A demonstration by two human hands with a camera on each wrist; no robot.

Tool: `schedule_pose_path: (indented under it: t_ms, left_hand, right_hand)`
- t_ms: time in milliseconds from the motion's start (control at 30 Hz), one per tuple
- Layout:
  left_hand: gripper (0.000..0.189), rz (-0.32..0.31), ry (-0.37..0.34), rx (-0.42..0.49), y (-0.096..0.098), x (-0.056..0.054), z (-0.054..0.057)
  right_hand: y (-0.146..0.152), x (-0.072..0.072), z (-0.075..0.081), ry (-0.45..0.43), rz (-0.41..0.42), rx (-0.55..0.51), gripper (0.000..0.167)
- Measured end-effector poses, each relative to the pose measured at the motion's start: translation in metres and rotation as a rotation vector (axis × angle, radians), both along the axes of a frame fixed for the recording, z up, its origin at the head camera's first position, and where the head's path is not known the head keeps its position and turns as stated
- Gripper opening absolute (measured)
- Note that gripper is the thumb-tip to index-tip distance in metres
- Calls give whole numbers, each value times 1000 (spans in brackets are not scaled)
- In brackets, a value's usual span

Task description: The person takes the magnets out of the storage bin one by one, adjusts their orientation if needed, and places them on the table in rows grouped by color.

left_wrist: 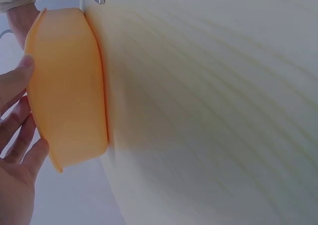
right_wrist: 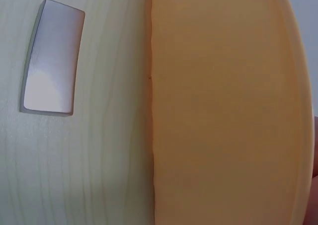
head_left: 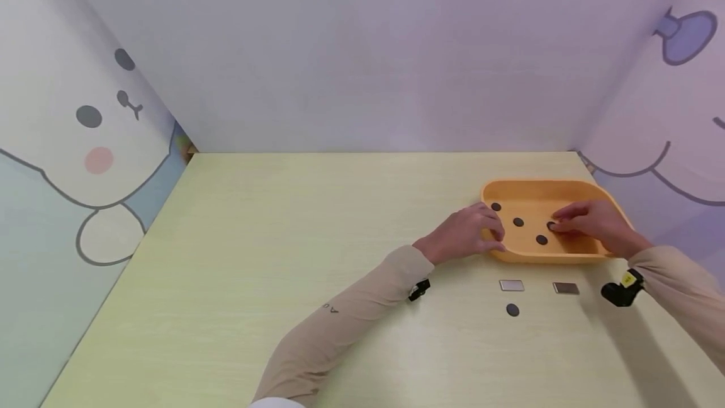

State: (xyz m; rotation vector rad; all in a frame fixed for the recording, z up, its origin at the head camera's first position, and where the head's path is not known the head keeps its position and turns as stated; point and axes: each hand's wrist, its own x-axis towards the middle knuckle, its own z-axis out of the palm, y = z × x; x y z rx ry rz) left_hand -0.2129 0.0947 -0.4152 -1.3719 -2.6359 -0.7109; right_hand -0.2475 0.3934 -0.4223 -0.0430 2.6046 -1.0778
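Observation:
An orange plastic tray [head_left: 557, 259] with rounded corners stands on the table at the right in the head view. My left hand [head_left: 467, 230] grips its left end, fingers curled over the rim; the left wrist view shows the thumb and fingertips at the tray's edge [left_wrist: 67, 91]. Reaching in from the right, my right hand [head_left: 597, 225] pinches a small dark disc [head_left: 551, 226] between thumb and fingertips, low inside the tray. Other dark discs lie on the tray floor, one near the middle [head_left: 518, 222]. In the right wrist view, the tray wall [right_wrist: 223, 106] hides most of that hand.
In front of the tray, two flat rectangular silver blocks lie on the table, a left one [head_left: 512, 285] and a right one [head_left: 566, 288]. Nearer me is another dark disc [head_left: 512, 310]. Walls with cartoon drawings [head_left: 96, 118] border the pale wooden table [head_left: 255, 238].

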Motion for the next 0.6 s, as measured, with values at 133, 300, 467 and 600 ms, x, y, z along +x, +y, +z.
schedule_pose_path:
  t_ms: [133, 300, 467, 600]
  left_hand:
    - [19, -1, -6, 2, 1, -1, 0]
    - [19, 1, -10, 5, 2, -1, 0]
    - [18, -7, -11, 9, 2, -1, 0]
    - [19, -2, -9, 8, 2, 0, 1]
  right_hand:
    - [-2, -1, 0, 31, 22, 51, 44]
    - [-4, -1, 0, 27, 50, 78, 32]
    - [-7, 0, 2, 27, 70, 93, 26]
    - [-11, 3, 5, 60, 115, 120, 20]
